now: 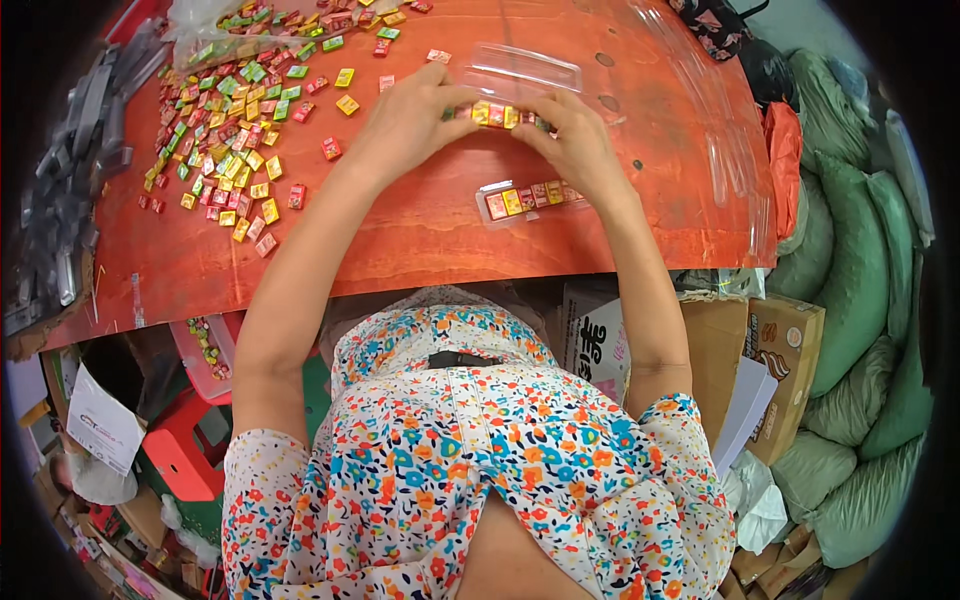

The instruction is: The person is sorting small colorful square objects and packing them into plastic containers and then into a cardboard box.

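Observation:
Between my two hands, over the red table (pixel 430 240), is a short row of small wrapped candies (pixel 496 115), yellow and pink-red. My left hand (pixel 418 115) pinches its left end with thumb and fingers. At the other end, my right hand (pixel 575 135) closes round the row and hides part of it. Just beyond lies a clear plastic tray (pixel 525 68). Nearer to me, a second row of candies (pixel 530 198) sits in another clear tray, its right end partly covered by my right wrist.
Loose candies (pixel 235 150) in red, yellow and green spread over the table's left side, by a clear bag (pixel 205 40). Stacked clear trays (pixel 735 150) lie at the right. Green sacks (pixel 845 260) and cardboard boxes (pixel 785 370) stand right of the table, a red stool (pixel 185 450) below left.

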Motion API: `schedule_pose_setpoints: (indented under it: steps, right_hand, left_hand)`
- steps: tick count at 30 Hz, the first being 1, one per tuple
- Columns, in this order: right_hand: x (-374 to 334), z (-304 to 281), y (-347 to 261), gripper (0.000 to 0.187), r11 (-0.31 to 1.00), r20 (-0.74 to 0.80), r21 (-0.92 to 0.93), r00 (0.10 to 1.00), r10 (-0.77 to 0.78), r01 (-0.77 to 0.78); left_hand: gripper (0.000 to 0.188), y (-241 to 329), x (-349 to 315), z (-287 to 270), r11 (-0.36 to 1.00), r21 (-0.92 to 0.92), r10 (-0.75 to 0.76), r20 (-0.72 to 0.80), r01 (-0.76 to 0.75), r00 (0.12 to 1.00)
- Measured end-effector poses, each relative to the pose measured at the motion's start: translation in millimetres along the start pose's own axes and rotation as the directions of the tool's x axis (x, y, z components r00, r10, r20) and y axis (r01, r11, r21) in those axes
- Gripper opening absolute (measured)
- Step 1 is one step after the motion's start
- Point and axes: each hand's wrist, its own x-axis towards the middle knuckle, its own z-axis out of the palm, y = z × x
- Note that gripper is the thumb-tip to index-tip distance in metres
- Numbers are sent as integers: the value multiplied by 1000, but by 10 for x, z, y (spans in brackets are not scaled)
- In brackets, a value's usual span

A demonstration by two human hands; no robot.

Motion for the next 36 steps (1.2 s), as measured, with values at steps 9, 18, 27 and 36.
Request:
schedule_pose_setpoints:
  steps: [9,18,27,36]
  right_hand:
    - [-69,-6,236,30,997,-71,48,995,66,-63]
    - [-221,169,261,55,948,196,-265,973,-124,174]
    - [-329,145,192,69,904,268,-377,958,-103,202]
    - [83,-71,383,54,986,86,-149,994,-64,76]
  left_hand:
    - [38,-249,47,135,996,-65,60,47,-57,997]
    - [82,-146,-285,250,885,405,166,189,-231,968]
    - [87,12,-361,236,867,458,131,171,-197,977]
    - [89,732,-522,406,953,287,48,170,-95,984]
